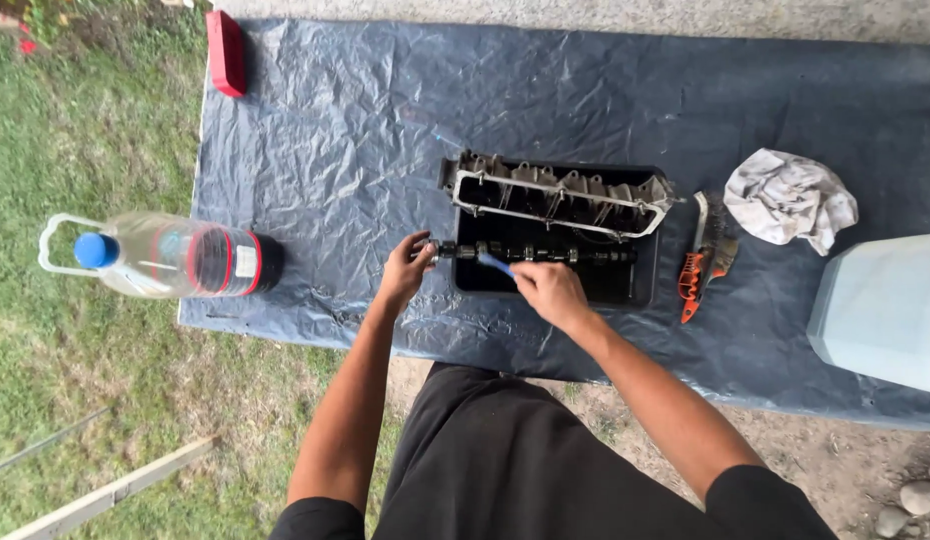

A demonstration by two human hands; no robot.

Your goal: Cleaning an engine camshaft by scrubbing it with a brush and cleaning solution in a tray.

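A dark metal camshaft (pixel 565 256) lies lengthwise across a black plastic tray (pixel 640 292) on a dark blue tarp. My left hand (pixel 405 270) grips the camshaft's left end, just outside the tray's edge. My right hand (pixel 550 290) holds a small blue-handled brush (pixel 495 264) with its head against the shaft near the left end. A grey metal engine part (pixel 560 190) with several arched ribs rests along the tray's far side.
A large clear plastic bottle (pixel 165 257) with a blue cap lies at the tarp's left edge. An orange-handled wire brush (pixel 697 270) and a crumpled white rag (pixel 790 195) sit right of the tray. A pale plastic container (pixel 885 310) stands far right. A red object (pixel 226 52) lies top left.
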